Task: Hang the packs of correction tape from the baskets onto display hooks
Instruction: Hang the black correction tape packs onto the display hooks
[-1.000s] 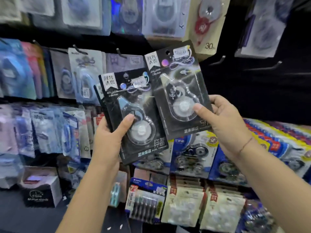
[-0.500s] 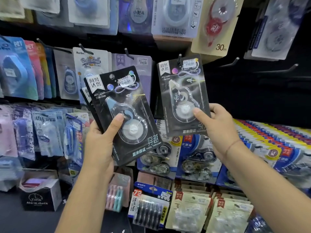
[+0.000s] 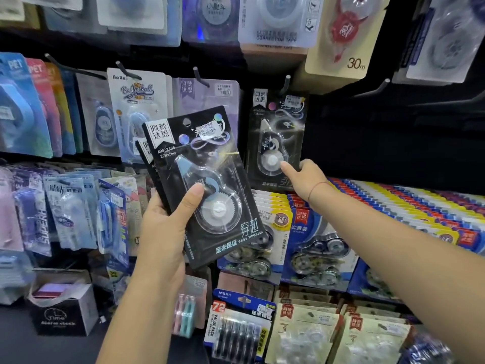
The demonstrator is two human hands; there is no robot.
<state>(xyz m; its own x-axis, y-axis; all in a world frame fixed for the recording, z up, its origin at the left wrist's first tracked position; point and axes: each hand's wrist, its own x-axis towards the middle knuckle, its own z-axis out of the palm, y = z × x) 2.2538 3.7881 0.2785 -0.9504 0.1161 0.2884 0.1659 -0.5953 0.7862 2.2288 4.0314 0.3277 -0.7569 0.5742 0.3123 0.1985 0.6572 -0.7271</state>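
In the centre of the frame, my left hand (image 3: 162, 232) grips a stack of correction-tape packs (image 3: 210, 185), thumb on the front blister. At centre-right, my right hand (image 3: 307, 179) thumbs the hung pack (image 3: 275, 122), seemingly on its hook (image 3: 286, 84). I'd push it fully back before letting go. My fingers hide behind the card, so I cannot tell whether I'm pinching it.

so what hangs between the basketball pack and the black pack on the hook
A pale purple pack, on its own hook, partly behind the black packs in the left hand; head view.
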